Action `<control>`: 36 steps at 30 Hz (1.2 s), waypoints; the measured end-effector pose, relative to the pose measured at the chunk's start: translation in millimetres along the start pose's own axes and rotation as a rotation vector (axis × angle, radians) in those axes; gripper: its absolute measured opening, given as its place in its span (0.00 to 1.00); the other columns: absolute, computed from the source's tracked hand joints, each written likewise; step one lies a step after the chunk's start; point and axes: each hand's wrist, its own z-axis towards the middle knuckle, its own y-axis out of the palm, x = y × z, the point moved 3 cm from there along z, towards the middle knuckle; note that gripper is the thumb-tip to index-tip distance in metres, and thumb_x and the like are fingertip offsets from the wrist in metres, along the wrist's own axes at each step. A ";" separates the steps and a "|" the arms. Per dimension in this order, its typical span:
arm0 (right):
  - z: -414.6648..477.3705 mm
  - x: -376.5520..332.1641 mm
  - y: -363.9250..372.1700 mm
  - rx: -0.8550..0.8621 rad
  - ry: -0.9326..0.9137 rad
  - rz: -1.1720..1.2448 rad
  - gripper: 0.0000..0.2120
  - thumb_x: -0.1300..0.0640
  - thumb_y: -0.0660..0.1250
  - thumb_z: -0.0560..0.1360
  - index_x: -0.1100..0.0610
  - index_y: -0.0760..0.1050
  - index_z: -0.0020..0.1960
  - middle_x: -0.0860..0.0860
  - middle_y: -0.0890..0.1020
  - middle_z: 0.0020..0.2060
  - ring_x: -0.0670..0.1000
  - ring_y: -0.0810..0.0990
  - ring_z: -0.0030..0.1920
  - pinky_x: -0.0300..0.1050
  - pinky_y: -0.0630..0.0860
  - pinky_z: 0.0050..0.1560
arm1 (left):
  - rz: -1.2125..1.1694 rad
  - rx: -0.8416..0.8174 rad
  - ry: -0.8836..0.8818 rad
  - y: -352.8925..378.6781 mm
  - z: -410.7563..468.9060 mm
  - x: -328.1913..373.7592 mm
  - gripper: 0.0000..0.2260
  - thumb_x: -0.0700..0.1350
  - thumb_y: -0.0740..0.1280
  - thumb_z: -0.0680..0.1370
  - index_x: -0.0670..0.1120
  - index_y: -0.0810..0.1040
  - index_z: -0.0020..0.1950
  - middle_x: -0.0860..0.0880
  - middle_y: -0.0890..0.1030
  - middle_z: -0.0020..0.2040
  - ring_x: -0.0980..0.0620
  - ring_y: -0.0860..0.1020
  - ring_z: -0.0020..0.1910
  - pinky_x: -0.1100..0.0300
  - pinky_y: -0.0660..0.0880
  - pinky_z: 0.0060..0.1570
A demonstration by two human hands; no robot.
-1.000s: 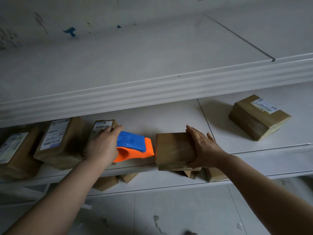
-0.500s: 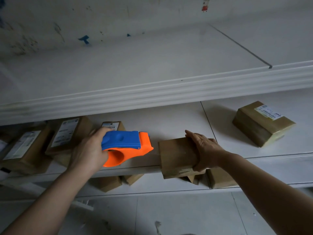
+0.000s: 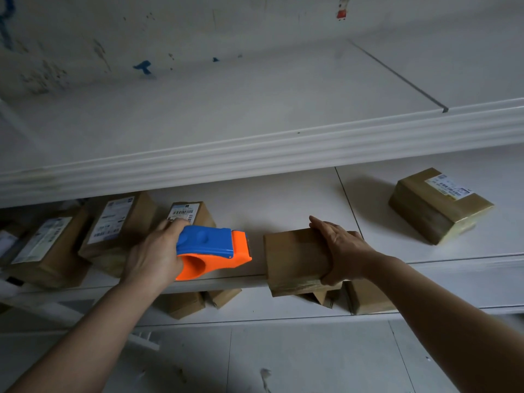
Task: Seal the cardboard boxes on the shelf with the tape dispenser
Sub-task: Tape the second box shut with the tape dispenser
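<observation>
My left hand point(image 3: 154, 255) grips a blue and orange tape dispenser point(image 3: 211, 251), held just above the middle shelf point(image 3: 283, 199) with its orange nose pointing right. A short gap separates that nose from a plain brown cardboard box point(image 3: 292, 258) that overhangs the shelf's front edge. My right hand point(image 3: 344, 251) holds this box by its right side, fingers over the top and thumb on the front face. A taped box with a white label point(image 3: 439, 204) lies further right on the same shelf.
Three labelled cardboard boxes point(image 3: 119, 225) stand at the left of the middle shelf, behind my left hand. More boxes point(image 3: 365, 297) sit on the lower shelf below. A white upper shelf point(image 3: 255, 154) juts out above. Grey floor lies below.
The dispenser has risen a little and levelled, still left of the box. My right hand has pulled the plain box forward so it overhangs the shelf edge.
</observation>
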 end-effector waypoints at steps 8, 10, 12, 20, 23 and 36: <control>1.6 1.0 0.2 0.005 -0.004 -0.023 0.63 0.44 0.78 0.58 0.45 0.35 0.76 0.47 0.55 0.75 0.50 0.56 0.74 0.50 0.55 0.71 | 0.132 -0.062 0.021 17.8 2.0 6.7 0.25 0.38 0.66 0.73 0.54 0.64 0.67 0.49 0.70 0.61 0.46 0.76 0.54 0.53 0.76 0.38; 2.3 1.0 0.0 0.004 -0.003 -0.029 0.63 0.43 0.78 0.58 0.45 0.35 0.76 0.47 0.55 0.75 0.49 0.56 0.74 0.50 0.55 0.71 | 0.165 -0.076 0.027 21.8 2.0 8.5 0.26 0.38 0.65 0.73 0.54 0.63 0.68 0.49 0.70 0.62 0.46 0.75 0.56 0.53 0.77 0.40; 2.9 -0.1 0.7 0.001 -0.006 -0.037 0.63 0.43 0.77 0.58 0.45 0.34 0.76 0.47 0.54 0.76 0.49 0.55 0.74 0.50 0.55 0.70 | 0.200 -0.082 0.036 24.1 3.1 11.5 0.27 0.39 0.65 0.73 0.53 0.62 0.69 0.49 0.70 0.62 0.47 0.74 0.58 0.55 0.77 0.40; -3.2 -10.5 8.0 -0.035 -0.068 -0.305 0.63 0.42 0.75 0.62 0.53 0.30 0.76 0.49 0.33 0.75 0.50 0.34 0.76 0.59 0.40 0.75 | 0.229 -0.103 0.042 35.5 7.3 37.8 0.24 0.36 0.62 0.74 0.52 0.64 0.67 0.48 0.70 0.60 0.46 0.74 0.57 0.54 0.74 0.41; -3.2 -10.9 15.7 -0.019 -0.042 -0.348 0.64 0.40 0.74 0.62 0.54 0.29 0.75 0.51 0.28 0.71 0.52 0.29 0.73 0.61 0.38 0.74 | 0.231 -0.094 0.041 36.0 8.2 37.0 0.24 0.37 0.63 0.74 0.52 0.64 0.67 0.48 0.71 0.60 0.46 0.74 0.56 0.55 0.74 0.41; 3.3 -56.5 45.2 0.077 -0.313 -0.481 0.62 0.31 0.72 0.56 0.55 0.46 0.78 0.54 0.50 0.77 0.56 0.49 0.77 0.62 0.47 0.70 | 0.179 -0.072 0.056 40.5 9.3 34.5 0.23 0.36 0.64 0.74 0.52 0.64 0.66 0.48 0.71 0.60 0.47 0.74 0.56 0.57 0.72 0.38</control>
